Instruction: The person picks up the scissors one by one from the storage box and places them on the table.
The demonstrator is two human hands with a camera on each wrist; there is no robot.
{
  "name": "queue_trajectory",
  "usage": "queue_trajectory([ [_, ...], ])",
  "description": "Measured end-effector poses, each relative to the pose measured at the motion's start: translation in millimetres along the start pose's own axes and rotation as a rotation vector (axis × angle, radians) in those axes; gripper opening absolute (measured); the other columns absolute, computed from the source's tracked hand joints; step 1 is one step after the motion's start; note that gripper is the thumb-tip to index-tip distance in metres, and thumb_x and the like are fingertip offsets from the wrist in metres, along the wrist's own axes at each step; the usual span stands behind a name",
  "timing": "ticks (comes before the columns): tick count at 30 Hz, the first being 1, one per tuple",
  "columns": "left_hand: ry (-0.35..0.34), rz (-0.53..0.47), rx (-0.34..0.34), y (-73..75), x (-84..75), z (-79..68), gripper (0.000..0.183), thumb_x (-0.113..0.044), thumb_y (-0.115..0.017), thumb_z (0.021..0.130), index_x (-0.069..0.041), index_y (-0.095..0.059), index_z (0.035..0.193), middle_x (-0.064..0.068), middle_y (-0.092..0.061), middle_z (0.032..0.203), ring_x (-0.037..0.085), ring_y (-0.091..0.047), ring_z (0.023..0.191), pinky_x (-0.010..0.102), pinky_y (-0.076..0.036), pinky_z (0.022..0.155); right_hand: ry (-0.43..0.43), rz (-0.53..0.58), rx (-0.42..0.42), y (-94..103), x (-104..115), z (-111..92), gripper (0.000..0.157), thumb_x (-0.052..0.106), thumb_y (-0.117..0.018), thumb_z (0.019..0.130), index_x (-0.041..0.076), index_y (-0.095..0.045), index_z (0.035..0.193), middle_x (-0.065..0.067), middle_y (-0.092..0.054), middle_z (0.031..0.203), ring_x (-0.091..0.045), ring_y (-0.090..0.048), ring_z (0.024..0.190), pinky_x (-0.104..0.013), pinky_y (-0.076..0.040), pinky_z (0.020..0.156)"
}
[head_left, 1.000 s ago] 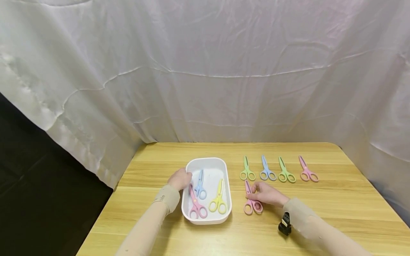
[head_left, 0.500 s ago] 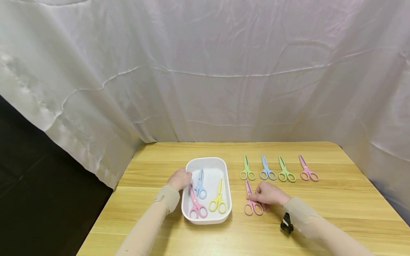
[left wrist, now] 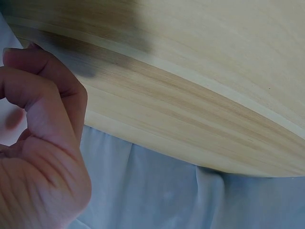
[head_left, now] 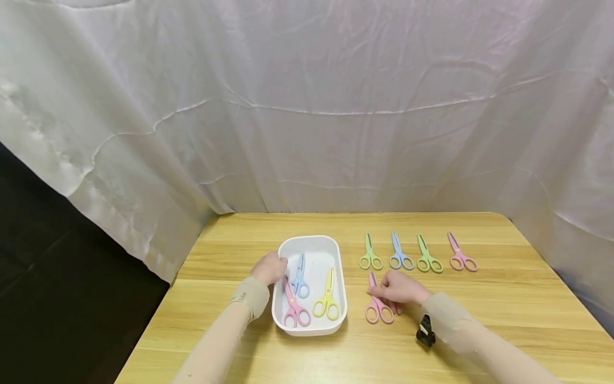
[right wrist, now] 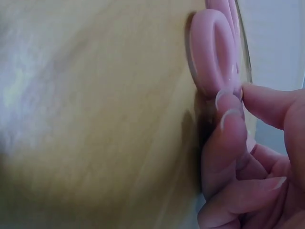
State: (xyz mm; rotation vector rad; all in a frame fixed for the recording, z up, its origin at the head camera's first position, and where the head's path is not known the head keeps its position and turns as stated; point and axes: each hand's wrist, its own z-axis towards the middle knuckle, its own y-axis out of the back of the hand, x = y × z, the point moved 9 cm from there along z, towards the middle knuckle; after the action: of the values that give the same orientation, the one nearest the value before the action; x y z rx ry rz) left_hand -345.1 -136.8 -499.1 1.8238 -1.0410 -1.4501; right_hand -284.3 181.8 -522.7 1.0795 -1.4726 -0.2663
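Observation:
In the head view my left hand [head_left: 269,268] grips the left rim of a white tray [head_left: 309,332]; the left wrist view shows its fingers [left wrist: 45,90] bent. The tray holds blue scissors [head_left: 299,278], pink scissors [head_left: 292,302] and yellow scissors [head_left: 328,297]. To the right of the tray, my right hand [head_left: 400,288] pinches another pair of pink scissors [head_left: 377,304] near the middle, blades pointing away from me. Its thumb and fingertips meet the scissors just by a handle loop [right wrist: 202,47] in the right wrist view. Part of the blades is hidden behind the fingers.
Behind the right hand lies a row of scissors: green [head_left: 369,256], blue [head_left: 398,253], green [head_left: 425,254] and pink [head_left: 458,253]. A pale curtain [head_left: 336,149] hangs along the table's back edge. A black device [head_left: 425,332] is at the right wrist.
The right hand and the pink scissors it pinches have shifted very slightly right, and the fingers have adjusted around the scissors. The left hand and tray look unmoved.

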Motion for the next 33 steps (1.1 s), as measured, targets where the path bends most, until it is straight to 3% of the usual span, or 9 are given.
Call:
queue_trajectory([
  [11,-0.002,0.0,-0.009,3.7,-0.6,-1.1,0.052,-0.03,-0.039,0.101,0.004,-0.055,0.137,0.018,-0.068,0.118,0.026,-0.065,0.089,0.04,-0.058,0.08,0.034,0.074,0.092,-8.9,11,-9,0.043,0.033,-0.063,0.098,0.01,-0.061,0.061,0.006,-0.054,0.044,-0.004,-0.051,0.034,-0.019,-0.044,0.036],
  [22,-0.006,0.013,-0.014,1.3,-1.9,-2.2,0.052,-0.031,-0.04,0.101,0.003,-0.057,0.136,0.019,-0.068,0.122,0.03,-0.066,0.097,0.045,-0.057,0.091,0.034,0.062,0.089,-12.8,5,-9,0.043,0.035,-0.064,0.098,0.015,-0.059,0.06,0.007,-0.055,0.044,-0.003,-0.05,0.034,-0.017,-0.042,0.036],
  [33,-0.005,0.012,-0.007,-0.1,-0.3,0.1,0.053,-0.031,-0.039,0.101,0.003,-0.056,0.137,0.019,-0.067,0.125,0.029,-0.065,0.097,0.045,-0.057,0.092,0.03,0.048,0.088,-13.0,5,-9,0.044,0.036,-0.064,0.097,0.015,-0.058,0.059,0.008,-0.054,0.043,-0.003,-0.05,0.034,-0.017,-0.042,0.036],
])
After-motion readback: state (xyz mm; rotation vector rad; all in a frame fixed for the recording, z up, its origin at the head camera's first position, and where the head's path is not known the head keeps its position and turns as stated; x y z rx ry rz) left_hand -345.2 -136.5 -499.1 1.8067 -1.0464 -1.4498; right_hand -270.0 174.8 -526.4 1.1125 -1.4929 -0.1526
